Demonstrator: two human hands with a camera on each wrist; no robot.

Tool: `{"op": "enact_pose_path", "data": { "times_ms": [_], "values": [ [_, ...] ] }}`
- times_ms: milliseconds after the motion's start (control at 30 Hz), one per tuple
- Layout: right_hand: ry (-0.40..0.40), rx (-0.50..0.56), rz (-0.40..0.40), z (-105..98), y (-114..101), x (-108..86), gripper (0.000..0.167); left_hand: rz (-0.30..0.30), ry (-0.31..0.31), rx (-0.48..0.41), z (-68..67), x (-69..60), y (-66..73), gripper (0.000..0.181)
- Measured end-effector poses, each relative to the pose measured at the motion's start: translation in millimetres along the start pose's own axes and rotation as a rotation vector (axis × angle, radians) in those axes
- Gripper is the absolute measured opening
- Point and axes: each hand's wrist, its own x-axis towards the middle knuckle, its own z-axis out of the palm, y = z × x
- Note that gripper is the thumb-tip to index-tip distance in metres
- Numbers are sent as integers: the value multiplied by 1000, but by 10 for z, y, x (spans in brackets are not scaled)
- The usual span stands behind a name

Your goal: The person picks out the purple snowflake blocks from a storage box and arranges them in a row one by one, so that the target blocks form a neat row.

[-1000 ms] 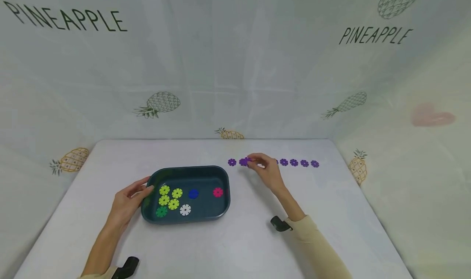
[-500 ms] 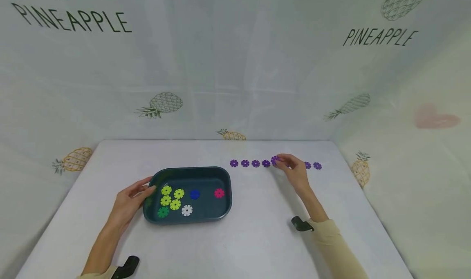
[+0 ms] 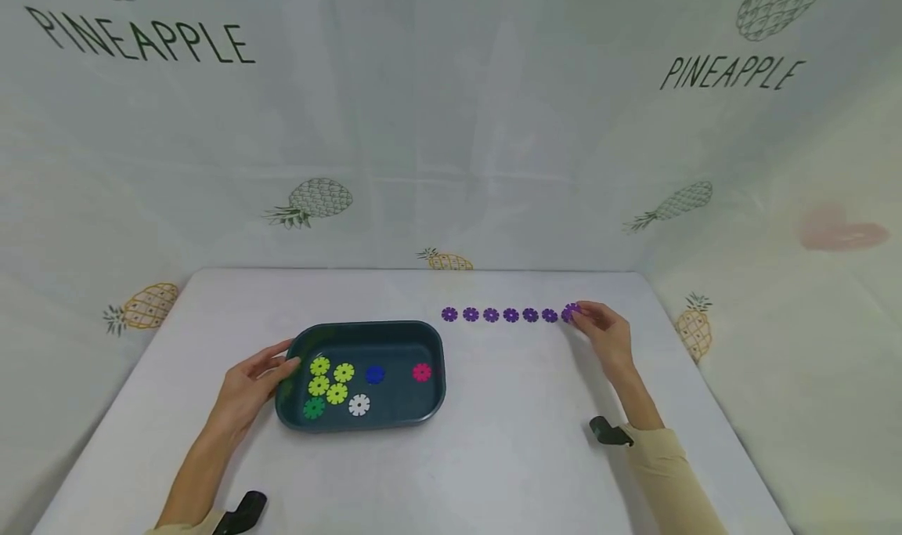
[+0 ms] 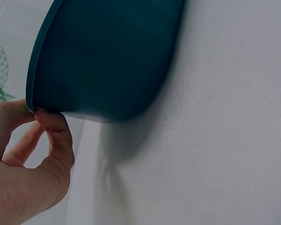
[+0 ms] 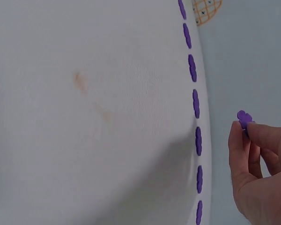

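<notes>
My right hand (image 3: pixel 607 339) pinches a purple flower-shaped disc (image 5: pixel 244 117) between thumb and fingertips, just over the right part of a row of similar purple discs (image 3: pixel 491 315) near the table's far edge. Some discs at that end are hidden behind the hand. On the left, my left hand (image 3: pixel 239 394) grips the left end of a dark teal tray (image 3: pixel 395 413), thumb over the rim; the left wrist view shows the tray wall (image 4: pixel 107 56) in its pinch. Inside lie several yellow discs (image 3: pixel 337 394), a green disc (image 3: pixel 314 407), a white disc (image 3: pixel 359 405), a blue disc (image 3: pixel 375 374) and a pink disc (image 3: pixel 421 372).
A white table (image 3: pixel 493 457) extends under both arms. Behind it hangs a pale curtain (image 3: pixel 451 128) printed with pineapples. Each wrist carries a black camera mount, such as the right one (image 3: pixel 609 431). Faint brownish marks (image 5: pixel 79 80) show on the table in the right wrist view.
My right hand has moved rightward along the purple row with the disc in its pinch, uncovering discs to its left. The left hand and tray have stayed practically the same.
</notes>
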Motion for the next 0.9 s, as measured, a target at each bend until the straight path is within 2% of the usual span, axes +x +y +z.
{"op": "enact_pose_path", "data": {
  "times_ms": [200,400,633,733,900],
  "values": [
    [42,79,58,-202,91,59,37,-6,9,-4,-2,-12,1,72],
    [124,5,75,-423,165,122,36,-3,16,-15,15,-7,2,71],
    [183,0,122,-614,247,217,38,-4,16,-22,15,-10,7,70],
    [192,-41,159,-663,275,245,39,3,17,-21,16,-13,9,69],
    [204,-175,201,-733,320,267,39,2,18,-28,22,-13,7,69]
  ]
}}
